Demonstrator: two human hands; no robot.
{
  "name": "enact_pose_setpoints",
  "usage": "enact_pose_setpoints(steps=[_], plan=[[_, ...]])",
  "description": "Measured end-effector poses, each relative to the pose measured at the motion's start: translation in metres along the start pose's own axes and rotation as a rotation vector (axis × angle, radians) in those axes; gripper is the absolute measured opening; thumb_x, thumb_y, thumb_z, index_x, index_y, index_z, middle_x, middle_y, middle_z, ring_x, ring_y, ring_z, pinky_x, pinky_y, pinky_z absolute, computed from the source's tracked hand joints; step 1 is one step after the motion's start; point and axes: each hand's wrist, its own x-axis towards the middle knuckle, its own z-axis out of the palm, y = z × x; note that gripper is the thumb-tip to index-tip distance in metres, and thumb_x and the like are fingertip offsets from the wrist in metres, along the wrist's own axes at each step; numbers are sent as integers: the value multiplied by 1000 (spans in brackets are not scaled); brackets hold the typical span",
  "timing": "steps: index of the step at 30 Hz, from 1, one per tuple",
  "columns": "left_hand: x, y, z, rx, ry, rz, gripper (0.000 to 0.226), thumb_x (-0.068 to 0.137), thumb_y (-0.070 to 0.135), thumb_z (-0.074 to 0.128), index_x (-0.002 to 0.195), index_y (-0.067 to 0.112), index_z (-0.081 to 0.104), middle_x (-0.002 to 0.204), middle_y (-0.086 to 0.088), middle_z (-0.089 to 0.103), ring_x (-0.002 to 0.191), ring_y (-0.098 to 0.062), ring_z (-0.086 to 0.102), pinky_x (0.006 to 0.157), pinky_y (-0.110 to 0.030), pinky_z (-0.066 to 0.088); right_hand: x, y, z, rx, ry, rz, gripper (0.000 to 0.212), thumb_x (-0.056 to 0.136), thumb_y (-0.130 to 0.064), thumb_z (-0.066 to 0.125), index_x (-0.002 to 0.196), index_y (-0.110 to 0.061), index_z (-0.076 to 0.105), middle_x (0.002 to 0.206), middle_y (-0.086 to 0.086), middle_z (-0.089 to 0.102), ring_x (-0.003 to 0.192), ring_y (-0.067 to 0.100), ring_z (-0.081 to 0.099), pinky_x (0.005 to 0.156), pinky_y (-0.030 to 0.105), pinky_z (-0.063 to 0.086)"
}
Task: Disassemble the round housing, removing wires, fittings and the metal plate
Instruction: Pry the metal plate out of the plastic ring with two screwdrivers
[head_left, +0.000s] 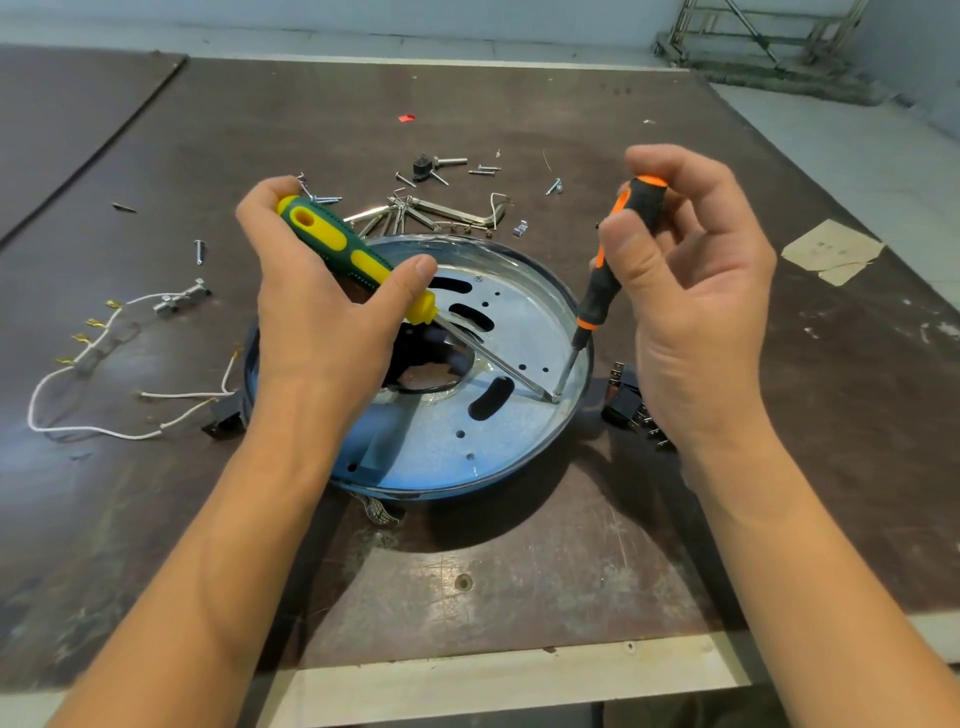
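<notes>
The round housing lies open side up on the dark table, with a perforated metal plate inside it. My left hand is closed around a green-and-yellow screwdriver, whose shaft slants down to the plate's right edge. My right hand pinches an orange-and-black screwdriver by its top, held nearly upright. Both tips meet at one spot near the housing's right rim.
White wires with brass terminals lie left of the housing. Loose screws, hex keys and metal brackets are scattered behind it. Black fittings sit at the housing's left and right. A paper scrap lies at right.
</notes>
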Motion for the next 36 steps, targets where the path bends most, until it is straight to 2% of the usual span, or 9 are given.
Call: enact_pose_setpoints(steps=[2,5,9,11,15,20,26,31,36], plan=[[0,0,0,-2,-3,0,81,81,32,84,139,23,28,97,16,46,85,-10,58,82,-49,58,1,0,-2,-20,-6,-26,29,99,-1,63,127,-6,58,97,5,62,91,17,58,84,38,51],[1,0,0,-3,-2,1,81,80,32,84,139,23,28,97,16,46,85,-6,57,82,-48,58,0,-1,-4,66,-31,14,29,103,0,49,132,-2,55,107,17,67,99,28,64,88,36,54],[0,0,0,1,0,0,81,80,33,84,139,24,28,97,17,46,81,4,56,82,-47,58,-1,-1,1,28,-14,18,26,100,-6,57,126,-5,56,105,8,61,97,28,58,88,50,50],[0,1,0,-3,0,0,82,80,32,84,139,23,28,97,16,46,80,4,56,82,-47,58,0,-1,1,-28,-18,-20,29,99,-3,61,127,-5,56,99,6,59,91,23,55,84,44,49],[0,0,0,-7,-5,8,82,80,32,84,140,22,28,98,16,45,82,0,56,83,-47,58,-1,-3,-4,111,-49,36,32,103,1,41,133,1,52,108,20,66,98,31,64,88,35,54],[0,0,0,-1,-1,16,81,81,32,84,139,22,28,97,16,45,79,10,54,82,-47,58,-1,-2,1,24,-14,13,26,100,-5,59,125,-4,55,98,6,56,91,28,52,84,53,47],[0,0,0,-6,-1,16,81,81,31,84,139,21,28,96,16,45,79,3,54,81,-47,58,-1,-1,-2,113,-36,33,30,103,-1,42,131,0,51,107,19,63,97,33,60,85,35,53],[0,-1,-1,-4,3,11,80,81,32,84,138,23,28,96,15,46,81,-1,56,82,-48,58,0,-1,1,18,13,-10,24,99,-4,60,123,-5,57,94,6,54,83,26,50,73,43,48],[1,-1,-1,-16,-9,13,81,81,31,84,139,22,28,95,11,47,90,-22,62,81,-49,58,-1,-2,-4,104,-19,31,30,106,-3,40,132,-1,54,105,17,65,97,31,62,86,38,52]])
